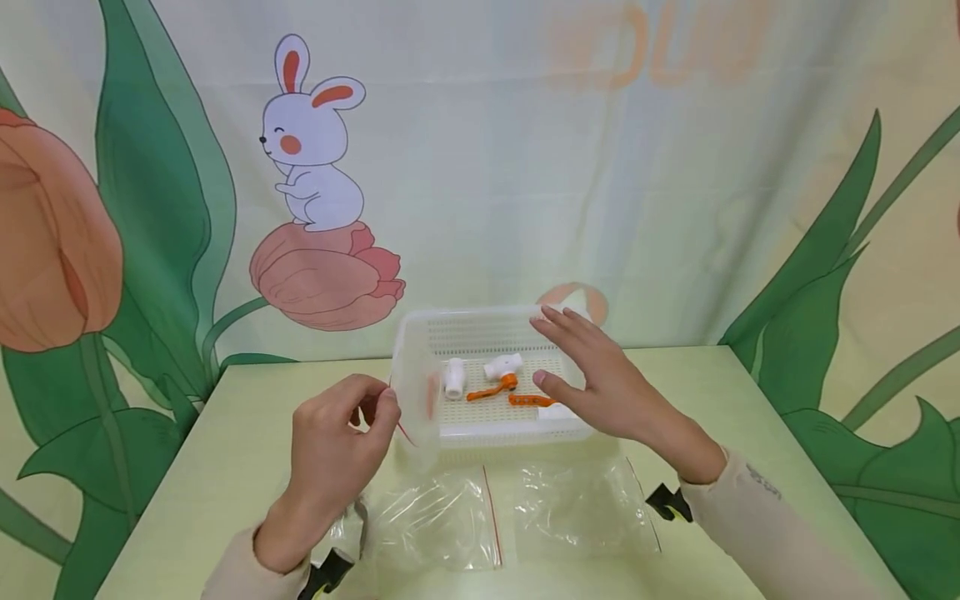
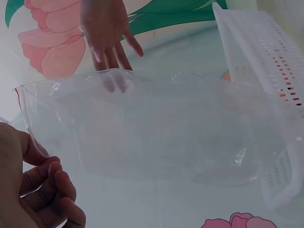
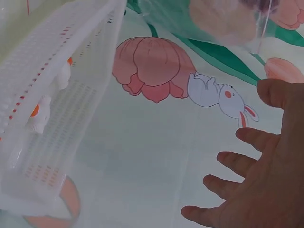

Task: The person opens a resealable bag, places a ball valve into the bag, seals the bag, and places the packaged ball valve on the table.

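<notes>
My left hand (image 1: 333, 433) pinches a clear zip bag (image 2: 156, 128) near its red-lined mouth, between thumb and forefinger. The bag hangs across the left end of a white plastic basket (image 1: 487, 432). Over the basket's right end, my right hand (image 1: 607, 379) is spread with straight fingers and holds nothing. Inside the basket lie white pipe fittings, one standing (image 1: 453, 379) and one on its side (image 1: 504, 365). An orange lever handle (image 1: 487, 391) lies by the second fitting, and another orange handle (image 1: 528, 400) lies to the right, partly behind my right hand.
Two flat clear zip bags, a left one (image 1: 435, 517) and a right one (image 1: 573, 508), lie on the pale table (image 1: 202, 467) in front of the basket. More clear plastic sits by my left wrist. A printed curtain (image 1: 480, 167) hangs behind the table.
</notes>
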Motion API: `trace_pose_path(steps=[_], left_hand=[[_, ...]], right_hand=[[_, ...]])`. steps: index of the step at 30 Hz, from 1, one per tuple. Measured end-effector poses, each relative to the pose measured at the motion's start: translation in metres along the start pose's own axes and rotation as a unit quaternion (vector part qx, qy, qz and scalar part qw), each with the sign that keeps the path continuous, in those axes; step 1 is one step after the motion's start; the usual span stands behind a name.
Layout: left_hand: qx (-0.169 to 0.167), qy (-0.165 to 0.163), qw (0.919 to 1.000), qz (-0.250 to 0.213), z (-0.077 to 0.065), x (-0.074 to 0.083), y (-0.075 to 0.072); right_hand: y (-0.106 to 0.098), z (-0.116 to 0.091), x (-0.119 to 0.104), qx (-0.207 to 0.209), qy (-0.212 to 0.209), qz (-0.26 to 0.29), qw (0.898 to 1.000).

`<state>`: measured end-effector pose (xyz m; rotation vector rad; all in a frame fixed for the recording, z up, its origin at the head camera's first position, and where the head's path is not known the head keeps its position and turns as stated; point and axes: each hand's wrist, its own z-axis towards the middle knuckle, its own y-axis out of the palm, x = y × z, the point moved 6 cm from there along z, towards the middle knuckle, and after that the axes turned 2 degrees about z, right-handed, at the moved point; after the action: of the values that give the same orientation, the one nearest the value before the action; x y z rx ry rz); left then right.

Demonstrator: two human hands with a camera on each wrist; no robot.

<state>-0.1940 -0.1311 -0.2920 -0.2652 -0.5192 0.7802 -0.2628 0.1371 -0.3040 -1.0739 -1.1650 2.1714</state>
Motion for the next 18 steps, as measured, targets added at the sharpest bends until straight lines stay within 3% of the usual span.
trace_pose_path(steps=[6,12,18], left_hand=[[-0.018,-0.008,0.9995,0.023,0.003,-0.005,-0.004],[-0.035,-0.026,0.9983,0.038,0.002,-0.01,-0.006],[-0.032,-0.02,0.9983,0.045,-0.001,-0.015,-0.009]], right_hand=[[0.009,0.011,0.016,-0.063,0.02,-0.076,0.995],[0.015,0.024,0.029,-0.106,0.04,-0.113,0.987],[0.024,0.046,0.048,-0.162,0.065,-0.13,0.976]])
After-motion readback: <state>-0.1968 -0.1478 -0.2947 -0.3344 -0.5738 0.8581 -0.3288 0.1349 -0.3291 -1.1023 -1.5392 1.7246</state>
